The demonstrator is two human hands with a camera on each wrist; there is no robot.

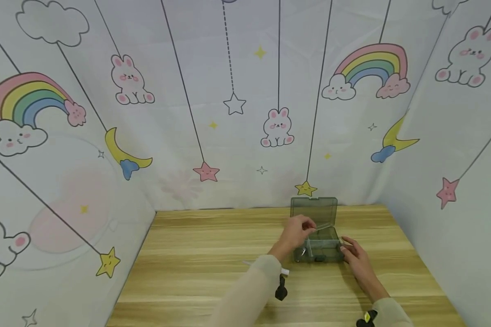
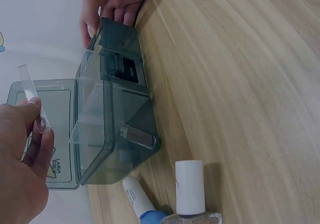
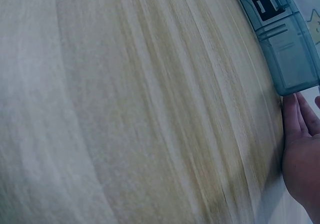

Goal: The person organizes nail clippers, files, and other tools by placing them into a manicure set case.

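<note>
A translucent grey-green plastic box point(image 1: 321, 256) with inner compartments stands on the table, its lid point(image 1: 335, 209) raised at the back. Over its left part my left hand point(image 1: 296, 231) pinches a thin clear plastic strip point(image 2: 30, 86) between thumb and fingertips. Against the box's right end rests my right hand point(image 1: 358, 261), its fingers fairly straight in the right wrist view. Inside the front left compartment lies a small shiny metal piece point(image 2: 137, 136). Clear dividers point(image 2: 90, 103) stand within the box.
Beside the box's left end lie a bottle with a white cap point(image 2: 190, 186) and a white-and-blue tube-like item point(image 2: 137, 196). The wooden table point(image 1: 188, 254) is bordered at the back and sides by a printed cloth point(image 1: 237, 150).
</note>
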